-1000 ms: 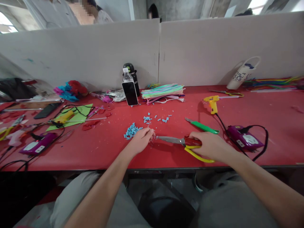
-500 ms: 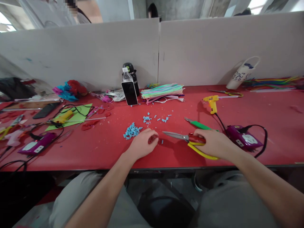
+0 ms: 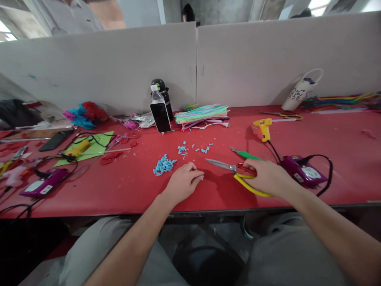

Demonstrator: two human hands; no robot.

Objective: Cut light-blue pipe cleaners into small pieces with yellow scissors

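Observation:
My left hand (image 3: 186, 182) rests low over the red table, thumb and fingers pinched together at a small pale blue piece, mostly hidden at the fingertips. Just left of it lies a pile of small blue pieces (image 3: 164, 165), and beyond it some scattered blue pieces (image 3: 205, 150). My right hand (image 3: 263, 176) is wrapped round the red and yellow handles of the scissors (image 3: 223, 164), whose blades point left toward my left hand. Behind my right hand, a green utility knife (image 3: 245, 154) lies partly covered.
At the right are a yellow glue gun (image 3: 263, 129) and a purple box (image 3: 303, 171) with a cable. A phone (image 3: 160, 117) leans on bottles beside pipe cleaners (image 3: 202, 114). Another purple box (image 3: 44, 182) and craft scraps lie left. A white partition (image 3: 119, 67) stands behind.
My left hand has moved slightly right, and its fingers have closed at the single blue piece that lay beside it. My right hand still holds the scissors.

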